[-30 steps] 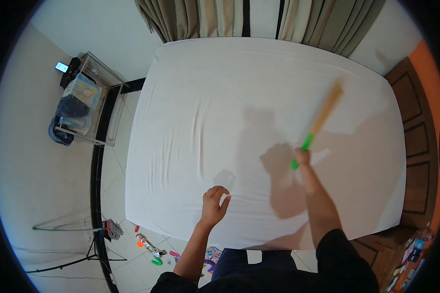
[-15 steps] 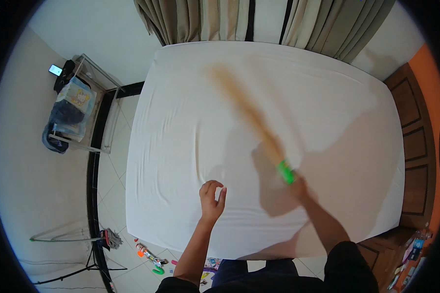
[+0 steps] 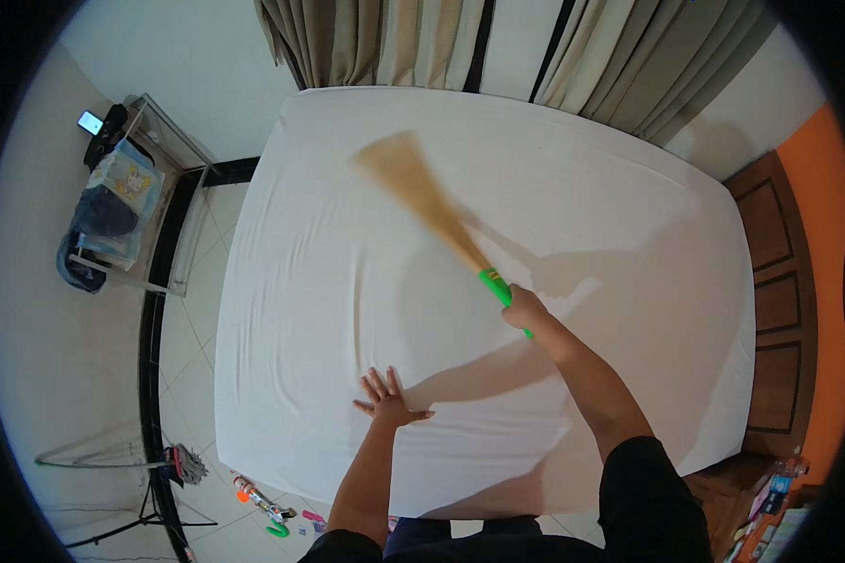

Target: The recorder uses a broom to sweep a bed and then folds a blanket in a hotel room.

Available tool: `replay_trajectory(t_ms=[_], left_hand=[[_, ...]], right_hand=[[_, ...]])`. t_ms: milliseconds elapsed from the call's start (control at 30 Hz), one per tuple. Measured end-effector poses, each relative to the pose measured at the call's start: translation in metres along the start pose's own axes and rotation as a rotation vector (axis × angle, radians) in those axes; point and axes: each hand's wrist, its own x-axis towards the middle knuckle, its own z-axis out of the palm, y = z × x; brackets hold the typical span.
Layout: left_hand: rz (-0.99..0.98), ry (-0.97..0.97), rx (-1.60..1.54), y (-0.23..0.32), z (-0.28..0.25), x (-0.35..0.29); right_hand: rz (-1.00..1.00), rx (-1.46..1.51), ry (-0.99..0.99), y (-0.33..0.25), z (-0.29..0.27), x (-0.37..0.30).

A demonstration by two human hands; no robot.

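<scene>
Wrinkled sheet (image 3: 355, 305) at bed's (image 3: 629, 394) left could bunch if bristles (image 3: 394, 164) drag hard. Left hand (image 3: 385, 406) empty, fingers spread apart, over bed's near left part. Broom (image 3: 438, 214) above bed's middle, long axis slanting, bristles toward bed's far left corner; contact unclear. Right hand (image 3: 526, 311) clamped around green handle (image 3: 494, 285), just right of bed's middle.

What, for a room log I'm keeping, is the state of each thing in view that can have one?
Broom: held aslant, bristles blurred
Right hand: closed around the broom's green handle
Sheet: spread out, wrinkled toward the left
Left hand: open and spread, over the sheet
Curtains: hanging in folds, a gap between them
Phone: screen lit
Toys: lying scattered
</scene>
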Motion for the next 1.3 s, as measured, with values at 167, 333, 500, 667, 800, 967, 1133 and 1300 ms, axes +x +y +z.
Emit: replay_trajectory(t_ms=[167, 333, 500, 667, 800, 967, 1133, 1300], left_hand=[[-0.006, -0.046, -0.019, 0.006, -0.003, 0.002], [0.004, -0.06, -0.017, 0.008, -0.003, 0.005], [0.018, -0.074, 0.019, 0.018, 0.006, 0.016], [-0.016, -0.087, -0.009, 0.008, 0.004, 0.014], [-0.025, -0.112, -0.038, 0.0, 0.0, 0.013], [0.052, -0.039, -0.08, 0.007, -0.003, 0.007], [0.126, 0.173, -0.107, -0.006, 0.01, -0.002], [0.529, 1.055, -0.2, -0.046, 0.094, 0.003]], right_hand=[[-0.031, 0.089, 0.06, 0.002, -0.036, 0.01], [0.348, 0.581, 0.33, 0.007, -0.032, 0.092], [0.289, 0.124, -0.025, -0.039, -0.003, 0.121], [-0.244, -0.066, -0.295, -0.104, -0.032, 0.062], [-0.442, 0.006, -0.075, -0.081, -0.022, 0.039], [0.171, 0.445, -0.057, -0.039, 0.014, 0.008], [-0.178, -0.107, -0.231, 0.012, 0.097, -0.153], [-0.472, -0.323, -0.539, -0.007, 0.026, -0.22]])
